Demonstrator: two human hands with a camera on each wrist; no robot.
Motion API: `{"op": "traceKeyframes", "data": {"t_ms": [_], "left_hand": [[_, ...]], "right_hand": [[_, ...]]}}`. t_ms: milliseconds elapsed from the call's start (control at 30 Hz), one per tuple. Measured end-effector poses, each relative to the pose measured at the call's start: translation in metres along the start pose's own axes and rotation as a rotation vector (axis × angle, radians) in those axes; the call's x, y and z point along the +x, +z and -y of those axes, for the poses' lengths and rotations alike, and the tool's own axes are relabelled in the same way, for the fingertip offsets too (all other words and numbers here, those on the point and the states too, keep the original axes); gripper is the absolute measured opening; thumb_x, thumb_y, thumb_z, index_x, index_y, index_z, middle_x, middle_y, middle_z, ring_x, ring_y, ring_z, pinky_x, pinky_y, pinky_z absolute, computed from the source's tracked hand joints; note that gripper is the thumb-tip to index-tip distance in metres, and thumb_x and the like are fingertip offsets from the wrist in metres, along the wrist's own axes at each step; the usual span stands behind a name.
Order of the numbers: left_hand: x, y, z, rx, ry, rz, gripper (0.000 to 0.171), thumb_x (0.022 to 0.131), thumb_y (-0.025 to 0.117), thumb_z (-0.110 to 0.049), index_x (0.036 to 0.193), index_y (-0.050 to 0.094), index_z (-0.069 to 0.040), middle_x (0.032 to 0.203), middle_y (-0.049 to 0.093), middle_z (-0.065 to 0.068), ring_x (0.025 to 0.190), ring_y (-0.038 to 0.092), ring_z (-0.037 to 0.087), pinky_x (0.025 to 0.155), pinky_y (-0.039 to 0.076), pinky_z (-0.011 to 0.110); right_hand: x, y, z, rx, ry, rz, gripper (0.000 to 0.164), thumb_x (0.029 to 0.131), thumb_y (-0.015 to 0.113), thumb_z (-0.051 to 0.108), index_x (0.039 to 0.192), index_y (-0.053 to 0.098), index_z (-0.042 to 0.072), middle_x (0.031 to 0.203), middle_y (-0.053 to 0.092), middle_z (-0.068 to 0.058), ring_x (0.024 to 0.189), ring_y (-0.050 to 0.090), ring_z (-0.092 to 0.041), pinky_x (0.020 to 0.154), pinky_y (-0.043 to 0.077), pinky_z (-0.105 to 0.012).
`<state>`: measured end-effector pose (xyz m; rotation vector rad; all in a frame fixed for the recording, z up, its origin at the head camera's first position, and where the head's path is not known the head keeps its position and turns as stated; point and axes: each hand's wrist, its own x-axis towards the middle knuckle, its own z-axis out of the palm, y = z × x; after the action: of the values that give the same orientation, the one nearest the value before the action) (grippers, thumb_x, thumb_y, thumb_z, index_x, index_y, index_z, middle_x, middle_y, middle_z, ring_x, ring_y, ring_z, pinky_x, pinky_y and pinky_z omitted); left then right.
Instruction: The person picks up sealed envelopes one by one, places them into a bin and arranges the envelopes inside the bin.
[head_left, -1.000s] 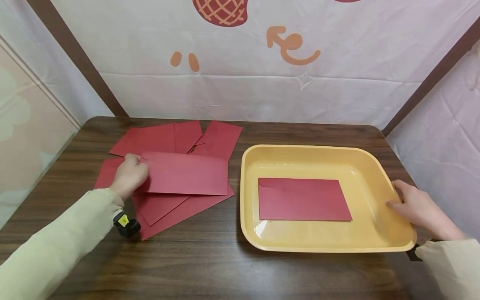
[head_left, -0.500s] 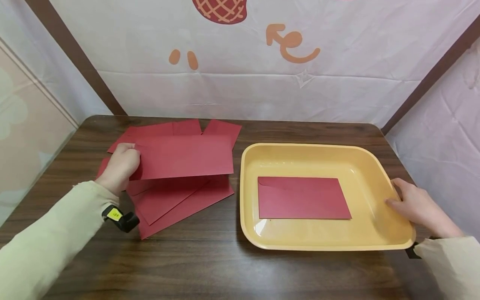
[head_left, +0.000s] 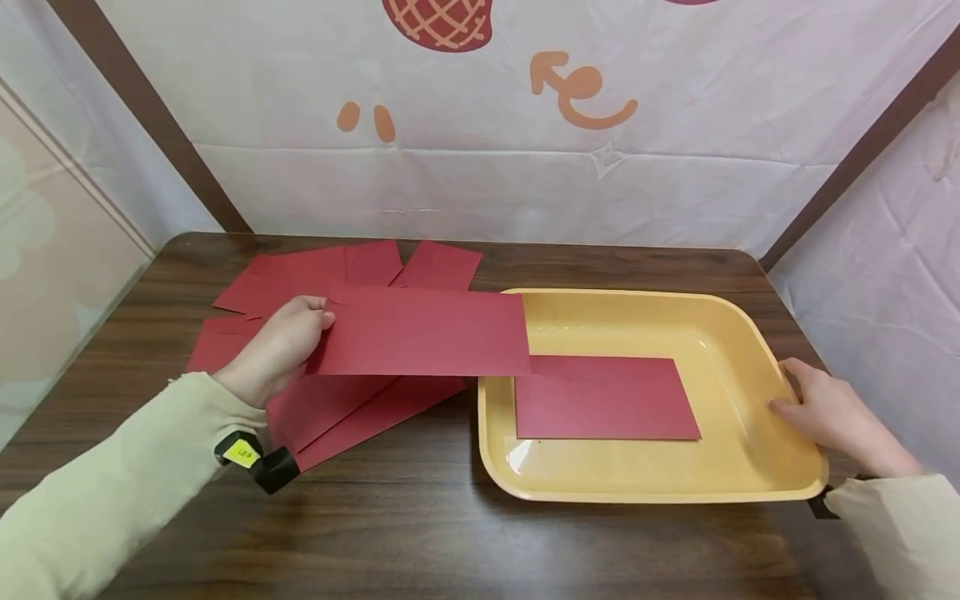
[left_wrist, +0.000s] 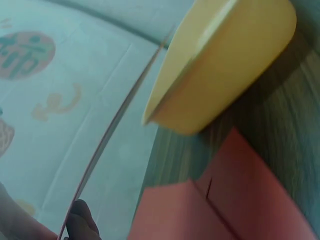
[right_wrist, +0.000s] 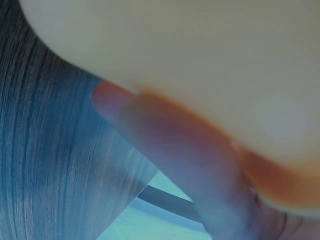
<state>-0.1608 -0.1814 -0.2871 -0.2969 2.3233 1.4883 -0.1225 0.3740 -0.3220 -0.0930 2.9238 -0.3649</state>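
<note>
My left hand [head_left: 288, 342] pinches a red envelope [head_left: 427, 332] by its left end, thumb on one face and fingers on the other. In the left wrist view this envelope [left_wrist: 112, 125] shows edge-on, raised above the others. Its right end overlaps the left rim of a yellow tray [head_left: 600, 487] in the head view. Inside the tray lies one flat red envelope [head_left: 607, 400]. My right hand [head_left: 832, 412] grips the tray's right side, thumb over the rim; in the right wrist view fingers [right_wrist: 170, 125] lie along the tray's outer wall [right_wrist: 165, 45].
Several red envelopes [head_left: 300, 275] lie overlapping in a loose pile on the left of the dark wooden table [head_left: 420, 542]. A printed white cloth [head_left: 495, 192] hangs behind the table's far edge, with more cloth at both sides.
My left hand has lifted the envelope off the pile, then carried it right until its end overlaps the tray's left rim. My right hand and the tray stay in place.
</note>
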Motion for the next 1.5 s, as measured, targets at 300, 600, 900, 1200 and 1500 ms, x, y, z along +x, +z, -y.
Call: {"op": "traceKeyframes", "data": {"t_ms": [300,600,900,1200,1500], "left_hand": [[-0.011,0.023,-0.012,0.011,0.084,0.074,0.050,0.099,0.028,-0.014,0.139,0.010,0.010,0.140,0.025,0.028,0.129,0.026,0.033,0.108,0.025,0.045],[-0.014,0.044,-0.025,0.047,0.123,0.180,0.054,0.097,0.037,-0.012,0.140,0.010,0.005,0.138,0.032,0.024,0.111,0.048,0.026,0.095,0.041,0.036],[-0.005,0.075,-0.044,0.078,0.149,0.233,0.051,0.094,0.041,-0.007,0.137,0.016,0.001,0.131,0.046,0.020,0.101,0.057,0.024,0.095,0.044,0.038],[0.004,0.111,-0.065,0.010,0.146,0.329,0.056,0.092,0.043,0.000,0.137,0.011,-0.010,0.121,0.056,0.019,0.082,0.065,0.020,0.074,0.052,0.034],[0.011,0.141,-0.067,-0.041,0.154,0.380,0.053,0.088,0.041,0.010,0.129,0.011,-0.006,0.117,0.057,0.026,0.073,0.062,0.018,0.059,0.051,0.026]], "right_hand": [[0.000,0.000,0.000,0.007,0.005,0.002,0.045,0.084,0.056,0.014,0.115,0.040,-0.014,0.072,0.060,-0.012,0.056,0.053,-0.016,0.052,0.040,-0.031],[0.000,0.001,-0.001,0.009,0.008,0.002,0.045,0.085,0.056,0.014,0.116,0.040,-0.014,0.072,0.061,-0.012,0.056,0.053,-0.015,0.051,0.040,-0.031],[0.001,0.001,-0.002,0.004,-0.004,-0.010,0.044,0.083,0.057,0.014,0.114,0.042,-0.013,0.072,0.061,-0.013,0.057,0.053,-0.017,0.052,0.040,-0.031],[0.001,0.000,-0.004,0.033,0.019,0.007,0.049,0.084,0.058,0.016,0.120,0.040,-0.013,0.067,0.061,-0.006,0.055,0.054,-0.013,0.051,0.041,-0.030],[0.002,0.001,-0.004,0.067,0.030,0.028,0.052,0.084,0.056,0.017,0.122,0.038,-0.013,0.070,0.066,-0.010,0.053,0.057,-0.013,0.049,0.044,-0.030]]}}
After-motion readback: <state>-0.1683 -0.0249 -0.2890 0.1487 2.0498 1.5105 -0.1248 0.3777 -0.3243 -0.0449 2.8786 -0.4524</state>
